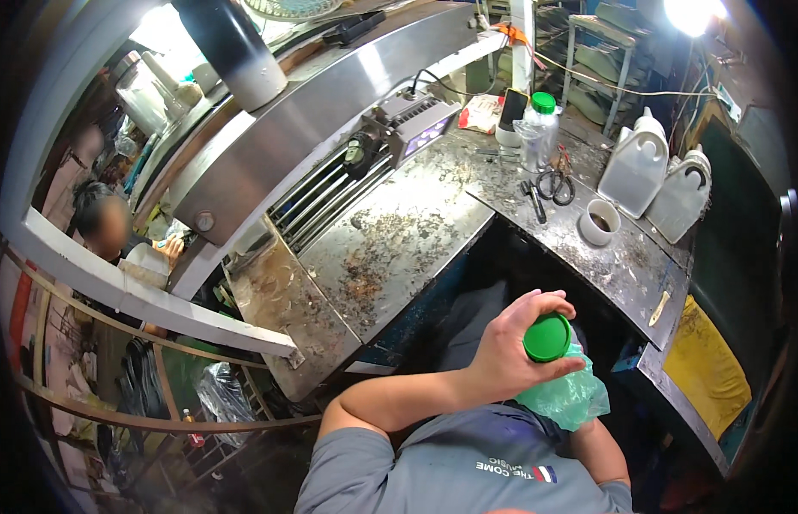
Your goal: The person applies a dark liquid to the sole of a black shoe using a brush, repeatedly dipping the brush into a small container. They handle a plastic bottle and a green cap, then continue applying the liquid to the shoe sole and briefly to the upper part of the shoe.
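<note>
My left hand [507, 337] is raised in front of my chest, its fingers and thumb curved around a round green lid [547, 337]. Whether the lid sits on a container cannot be seen. Just below it hangs a crumpled, pale green plastic bag [572, 396], partly behind the left thumb. My right forearm [600, 449] rises to the bag, which hides the right hand and its fingers. On the bench ahead stands a clear bottle with a green cap [540, 128]. Black-handled scissors [555, 187] lie nearer, beside a white cup of dark liquid [599, 223].
A stained metal worktop [390, 231] and a lamp unit [420, 124] lie ahead. Two whitish jugs [636, 167] stand at the right, a brush [660, 308] and yellow cloth [708, 368] nearer. A white frame beam [193, 319] crosses the left, where another person [103, 218] is behind it.
</note>
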Demonstrator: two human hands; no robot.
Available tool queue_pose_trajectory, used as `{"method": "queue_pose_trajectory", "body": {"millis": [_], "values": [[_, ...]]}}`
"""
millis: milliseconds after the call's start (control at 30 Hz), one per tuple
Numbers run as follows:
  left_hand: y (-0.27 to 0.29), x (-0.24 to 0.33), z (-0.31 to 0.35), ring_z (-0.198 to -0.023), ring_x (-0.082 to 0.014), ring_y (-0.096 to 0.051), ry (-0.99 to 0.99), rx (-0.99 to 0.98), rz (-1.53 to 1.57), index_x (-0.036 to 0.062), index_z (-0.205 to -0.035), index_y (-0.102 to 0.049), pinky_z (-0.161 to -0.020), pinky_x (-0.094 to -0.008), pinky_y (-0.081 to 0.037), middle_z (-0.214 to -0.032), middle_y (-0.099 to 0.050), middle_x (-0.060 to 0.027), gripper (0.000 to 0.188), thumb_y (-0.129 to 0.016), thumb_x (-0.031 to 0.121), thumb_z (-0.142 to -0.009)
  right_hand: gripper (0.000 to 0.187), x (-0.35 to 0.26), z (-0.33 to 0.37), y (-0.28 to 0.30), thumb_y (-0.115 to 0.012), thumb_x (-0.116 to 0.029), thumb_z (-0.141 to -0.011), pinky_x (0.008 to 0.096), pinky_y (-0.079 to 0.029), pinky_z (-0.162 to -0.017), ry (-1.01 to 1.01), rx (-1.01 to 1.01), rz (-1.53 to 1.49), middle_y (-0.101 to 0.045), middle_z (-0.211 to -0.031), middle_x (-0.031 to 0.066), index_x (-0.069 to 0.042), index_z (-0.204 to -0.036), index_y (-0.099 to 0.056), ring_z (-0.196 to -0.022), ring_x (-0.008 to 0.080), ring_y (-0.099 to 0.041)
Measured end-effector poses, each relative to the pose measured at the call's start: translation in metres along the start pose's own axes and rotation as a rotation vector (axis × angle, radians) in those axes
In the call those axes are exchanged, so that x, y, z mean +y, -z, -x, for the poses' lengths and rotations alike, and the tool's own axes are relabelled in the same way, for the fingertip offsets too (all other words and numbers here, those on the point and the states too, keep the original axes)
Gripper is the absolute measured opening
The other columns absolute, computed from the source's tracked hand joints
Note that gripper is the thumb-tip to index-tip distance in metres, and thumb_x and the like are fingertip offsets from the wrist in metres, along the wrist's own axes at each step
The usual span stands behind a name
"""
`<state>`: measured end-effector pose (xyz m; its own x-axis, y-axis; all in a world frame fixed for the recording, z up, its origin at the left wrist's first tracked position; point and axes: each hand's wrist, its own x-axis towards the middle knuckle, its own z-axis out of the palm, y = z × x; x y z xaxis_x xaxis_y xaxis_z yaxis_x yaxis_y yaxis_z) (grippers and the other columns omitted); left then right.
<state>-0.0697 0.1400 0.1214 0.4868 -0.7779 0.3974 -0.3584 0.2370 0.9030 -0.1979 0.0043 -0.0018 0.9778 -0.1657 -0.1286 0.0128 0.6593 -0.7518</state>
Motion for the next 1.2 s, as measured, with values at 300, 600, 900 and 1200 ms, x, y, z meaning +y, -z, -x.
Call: {"method": "queue_pose_trajectory", "body": {"millis": [300,600,900,1200], "values": [[0.044,-0.004,0.005,-0.13,-0.0346,-0.055,-0.259,-0.156,-0.194,-0.0003,-0.147,-0.039,-0.113,-0.0449,-0.037,-0.142,-0.052,-0.0227,0.085,-0.083,0.03,-0.081,0.046,0.007,-0.012,-0.007,-0.061,-0.024,-0.1,0.0406,-0.056,-0.098,-0.078,0.024,-0.156,-0.062,-0.13,0.0113,-0.008,-0.141,-0.051,-0.116,0.0226,-0.064],[0.031,0.0,-0.024,-0.137,-0.0343,-0.044,-0.239,-0.1,-0.256,0.0018,-0.143,-0.042,-0.115,-0.0485,-0.032,-0.141,-0.046,-0.0209,0.098,-0.091,0.04,-0.067,0.047,0.004,-0.025,-0.001,-0.045,-0.044,-0.106,0.0405,-0.056,-0.097,-0.195,0.1,-0.542,-0.067,-0.12,0.0111,-0.006,-0.13,-0.056,-0.108,0.0233,-0.067],[0.019,-0.009,-0.034,-0.113,-0.0354,-0.059,-0.185,0.059,-0.396,0.0036,-0.125,-0.057,-0.105,-0.0467,-0.042,-0.114,-0.061,-0.0151,0.071,-0.086,0.042,-0.074,0.044,-0.006,-0.022,0.009,-0.047,-0.033,-0.106,0.0385,-0.052,-0.103,0.056,0.044,-0.029,-0.062,-0.128,0.0117,-0.004,-0.139,-0.05,-0.116,0.0214,-0.063],[0.04,-0.015,-0.053,-0.133,-0.0312,-0.054,-0.166,-0.353,-0.179,-0.0032,-0.137,-0.051,-0.118,-0.0491,-0.03,-0.142,-0.054,-0.0183,0.071,-0.078,0.029,-0.081,0.041,-0.019,-0.031,0.014,-0.059,-0.017,-0.098,0.0382,-0.051,-0.102,-0.02,-0.023,0.039,-0.06,-0.128,0.0134,-0.002,-0.135,-0.052,-0.116,0.0232,-0.062]]}}
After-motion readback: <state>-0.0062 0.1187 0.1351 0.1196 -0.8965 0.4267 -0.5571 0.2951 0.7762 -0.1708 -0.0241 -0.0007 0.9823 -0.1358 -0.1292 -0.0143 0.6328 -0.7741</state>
